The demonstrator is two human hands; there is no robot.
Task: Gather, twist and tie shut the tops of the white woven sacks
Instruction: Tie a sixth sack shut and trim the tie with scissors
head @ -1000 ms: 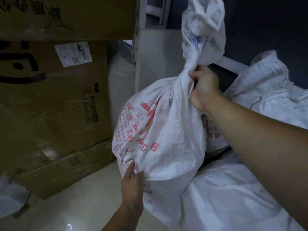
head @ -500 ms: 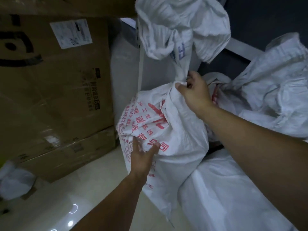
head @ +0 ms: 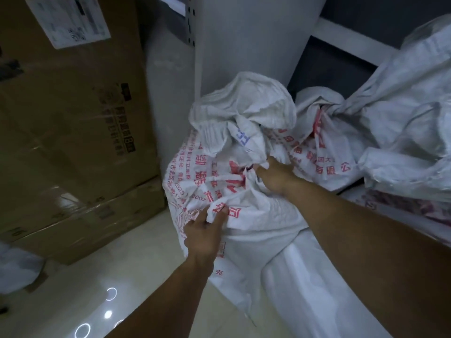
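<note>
Far L, I'm looking at stacked cardboard boxes (head: 73,123) under clear film, w/ a white shipping label (head: 68,20) near the top. The label's print and the dark box lettering are coming through too blurred to read. Below them the glossy floor (head: 117,272) is reflecting ring-shaped lights. Moving R, the left hand (head: 203,234) is pinching a raised fold of the sack (head: 202,181) btwn thumb and fingers, low on its near face, w/ the digits closed tight on the cloth. The sack is sitting on the floor at centre, just in front of a white shelf upright (head: 244,40), and its loose top (head: 244,111) is flopping over, crumpled, above the neck. It's showing red Chinese print. I'm making out "2023" and "2007" on its L side, plus a blue character on the top flap. Next, the right hand (head: 277,178) is gripping the neck, fingers curled into the bunched fabric. The fingertips are buried in folds, so I can't tell how much cloth it's got. Under that forearm a plain white bundle (head: 305,289) is lying against the sack. Just R of the hand, a second sack (head: 324,154) w/ red print is touching the first, and far R a bigger third sack (head: 402,113) is slumping over it.
</note>
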